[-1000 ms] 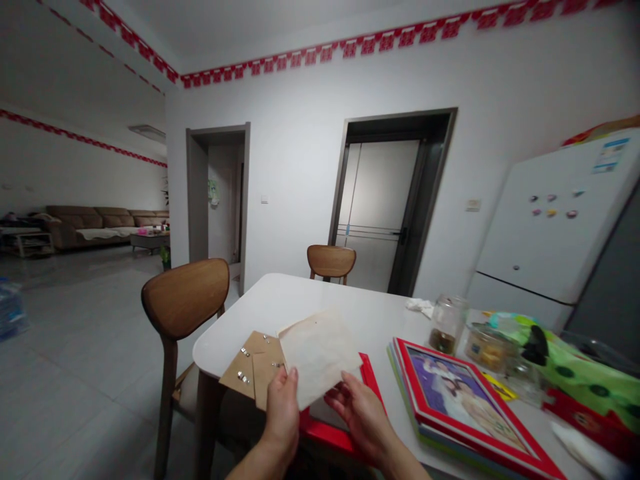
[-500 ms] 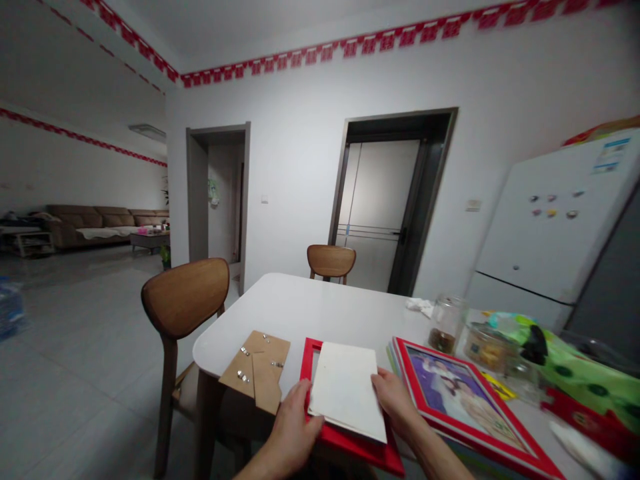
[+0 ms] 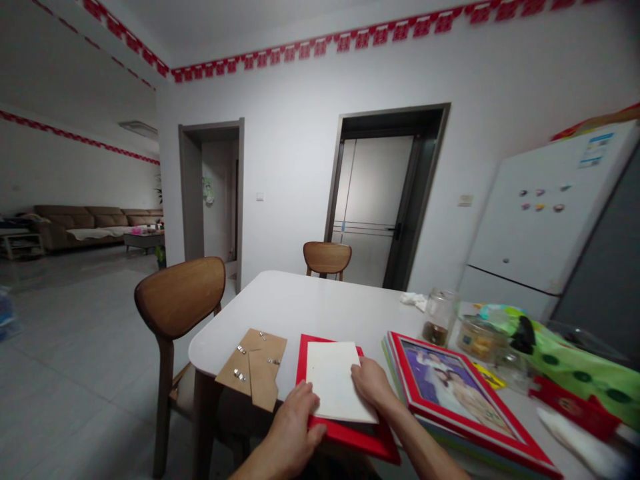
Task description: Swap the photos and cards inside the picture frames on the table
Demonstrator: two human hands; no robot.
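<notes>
A white rectangular board lies over a red picture frame near the table's front edge. My left hand grips the frame's left side, its fingertips by the board's lower left edge. On the other side, my right hand has its fingers closed on the board's right edge. Left of the frame rests a brown backing board with a stand flap and small metal clips. To my right, a red framed photo tops a stack of frames.
A glass jar, a clear food container and a green patterned bag crowd the table's right side. Crumpled tissue lies behind them. Wooden chairs stand at the left and far side of the white table.
The white board has shifted left and up within the red frame. My right hand has moved left with its edge and turned more inward; my left hand stays at the frame.
</notes>
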